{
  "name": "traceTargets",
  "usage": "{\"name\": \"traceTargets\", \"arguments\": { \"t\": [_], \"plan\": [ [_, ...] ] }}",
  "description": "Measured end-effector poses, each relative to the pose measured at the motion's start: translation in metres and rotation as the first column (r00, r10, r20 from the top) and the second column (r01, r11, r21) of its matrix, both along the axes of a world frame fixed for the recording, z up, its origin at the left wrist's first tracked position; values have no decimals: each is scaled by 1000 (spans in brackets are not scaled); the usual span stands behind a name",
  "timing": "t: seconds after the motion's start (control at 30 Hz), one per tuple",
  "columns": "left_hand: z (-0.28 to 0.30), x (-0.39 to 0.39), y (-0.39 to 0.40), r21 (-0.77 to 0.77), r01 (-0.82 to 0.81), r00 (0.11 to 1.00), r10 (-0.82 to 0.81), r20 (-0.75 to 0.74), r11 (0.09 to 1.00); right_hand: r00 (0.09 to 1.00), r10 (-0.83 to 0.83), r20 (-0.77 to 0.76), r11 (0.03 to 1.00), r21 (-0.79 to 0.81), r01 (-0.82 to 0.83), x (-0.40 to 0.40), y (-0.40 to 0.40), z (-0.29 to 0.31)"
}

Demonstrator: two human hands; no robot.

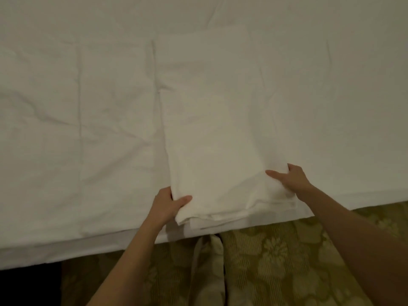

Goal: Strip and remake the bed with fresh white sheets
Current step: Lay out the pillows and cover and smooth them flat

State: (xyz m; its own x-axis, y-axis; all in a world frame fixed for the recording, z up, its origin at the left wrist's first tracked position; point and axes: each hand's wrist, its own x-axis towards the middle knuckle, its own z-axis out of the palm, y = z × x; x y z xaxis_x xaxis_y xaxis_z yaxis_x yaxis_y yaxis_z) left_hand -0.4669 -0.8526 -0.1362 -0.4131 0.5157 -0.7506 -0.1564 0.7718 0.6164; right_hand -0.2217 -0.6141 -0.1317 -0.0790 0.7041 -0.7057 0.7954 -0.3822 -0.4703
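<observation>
Head view: a folded sheet point(212, 129) lies lengthwise on the made-up bed point(77, 107), its near end overhanging the bed's edge above patterned fabric point(276, 257). The left hand point(167, 204) pinches the sheet's near-left corner, thumb on top, and the right hand point(289, 178) grips its near-right edge, apparently ready to unfold it. Bare bed flanks the sheet on both sides, room to spread.

Both hands, left point(169, 205) and right point(291, 181), are bare, no gloves, rings or watch that I can spot. Forearms are bare too as far up as the shot goes, so no sleeve cuffs visible. Short plain nails, nothing painted.
</observation>
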Motion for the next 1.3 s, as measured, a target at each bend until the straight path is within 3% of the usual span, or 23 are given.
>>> {"name": "traceTargets", "arguments": {
  "t": [0.1,0.27,0.37,0.6,0.87,0.97,1.17,1.3],
  "plan": [
    [3,6,-5,16,-22,1000,22,-21,1000,999,12,-46,998,60,-9,4,-10,4],
    [-1,3,4,-117,-18,999,13,-46,993,999,-44,-8,999,-28,44,5,-19,0],
    [0,-25,29,-50,-161,987,160,-18,986,995,-93,-30,995,-24,92,-15,-1,1],
    [-13,-110,125,65,-322,946,324,-19,944,965,-219,-144,971,64,230,-102,90,-6],
    [-34,-226,261,170,-352,921,373,-113,921,965,-115,-234,974,164,156,-215,219,-6],
    [-41,-248,293,136,-285,937,306,-171,949,962,-74,-264,978,171,122,-250,254,-12],
    [-44,-263,301,300,-246,942,300,-149,922,960,10,-280,897,426,115,-271,296,-33],
    [-55,-255,297,266,-295,911,354,-212,918,996,11,-89,777,627,48,-274,283,-67]
  ]
}}
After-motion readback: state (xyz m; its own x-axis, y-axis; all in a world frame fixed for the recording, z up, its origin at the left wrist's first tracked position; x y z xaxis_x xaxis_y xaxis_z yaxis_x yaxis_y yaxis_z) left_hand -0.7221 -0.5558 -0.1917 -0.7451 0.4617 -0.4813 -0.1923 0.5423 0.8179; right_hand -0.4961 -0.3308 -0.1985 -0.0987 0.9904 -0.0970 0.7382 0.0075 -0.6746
